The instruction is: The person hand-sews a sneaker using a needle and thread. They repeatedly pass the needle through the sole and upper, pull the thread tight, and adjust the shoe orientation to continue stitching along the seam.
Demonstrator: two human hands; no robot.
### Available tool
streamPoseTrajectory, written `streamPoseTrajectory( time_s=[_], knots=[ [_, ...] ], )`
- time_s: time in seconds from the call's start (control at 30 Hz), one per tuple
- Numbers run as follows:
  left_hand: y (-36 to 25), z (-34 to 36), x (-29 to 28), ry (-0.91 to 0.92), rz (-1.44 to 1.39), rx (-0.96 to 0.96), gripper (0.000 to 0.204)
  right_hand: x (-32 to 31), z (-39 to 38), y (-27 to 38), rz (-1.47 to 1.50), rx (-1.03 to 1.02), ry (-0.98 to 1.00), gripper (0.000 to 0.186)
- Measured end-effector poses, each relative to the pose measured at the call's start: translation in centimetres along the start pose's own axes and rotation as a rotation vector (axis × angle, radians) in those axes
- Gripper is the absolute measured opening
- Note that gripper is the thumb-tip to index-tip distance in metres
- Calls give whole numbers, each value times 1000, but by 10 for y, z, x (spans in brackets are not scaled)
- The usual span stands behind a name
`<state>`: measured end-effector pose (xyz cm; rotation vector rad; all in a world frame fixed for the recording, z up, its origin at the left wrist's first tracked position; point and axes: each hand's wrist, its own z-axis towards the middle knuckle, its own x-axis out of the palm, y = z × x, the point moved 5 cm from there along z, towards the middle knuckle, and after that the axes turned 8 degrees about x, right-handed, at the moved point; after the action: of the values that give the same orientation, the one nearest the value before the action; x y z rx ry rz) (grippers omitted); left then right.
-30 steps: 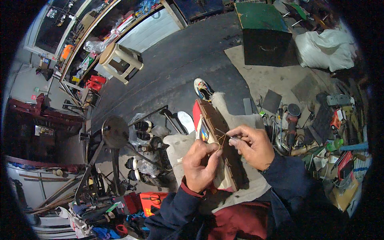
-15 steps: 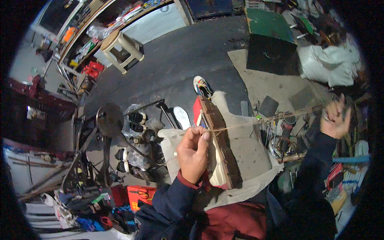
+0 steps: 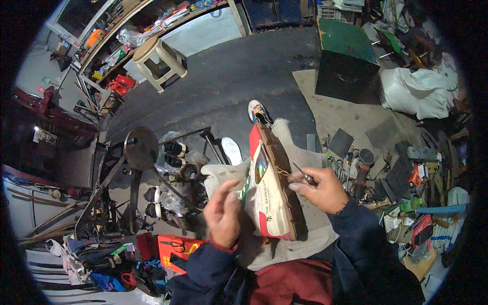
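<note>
On my lap lies a white and red sneaker (image 3: 269, 203) on its side, its brown sole (image 3: 284, 185) turned to the right. A short loop of thread (image 3: 282, 173) stands out from the sole's edge. In my right hand (image 3: 324, 190), just right of the sole, the fingers close on an awl (image 3: 308, 178), its thin metal shaft pointing up and left. My left hand (image 3: 222, 216) hovers by the shoe's upper, fingers curved and apart, with nothing visible in it. A pale cloth (image 3: 315, 236) covers my knees beneath the shoe.
Left of my legs stands an iron machine with a round plate (image 3: 141, 147), beside several bagged shoes (image 3: 175, 152). A white insole (image 3: 232, 150) lies on the floor. Tools and a grinder (image 3: 363, 173) crowd the right side. Farther off are a stool (image 3: 160, 63) and a green-topped box (image 3: 345, 61).
My right hand has come in from the far right to the sole, and the stretched thread is slack. The left hand has released the thread and moved back left; more of the shoe shows.
</note>
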<state>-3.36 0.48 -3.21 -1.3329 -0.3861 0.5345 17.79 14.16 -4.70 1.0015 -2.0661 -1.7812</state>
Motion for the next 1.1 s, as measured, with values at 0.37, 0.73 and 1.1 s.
streamPoseTrajectory(
  time_s=[0.37, 0.73, 1.1],
  knots=[
    [42, -83, -125, 157, 814, 36, 34, -6, 24, 23, 973, -83, 124, 25],
    [39, -62, -143, -110, -125, -128, 33, 30, 14, 19, -57, -112, -185, 40],
    [21, -45, -81, -206, -974, -214, 55, 37, 14, 10, 5, -222, -320, 38]
  ],
)
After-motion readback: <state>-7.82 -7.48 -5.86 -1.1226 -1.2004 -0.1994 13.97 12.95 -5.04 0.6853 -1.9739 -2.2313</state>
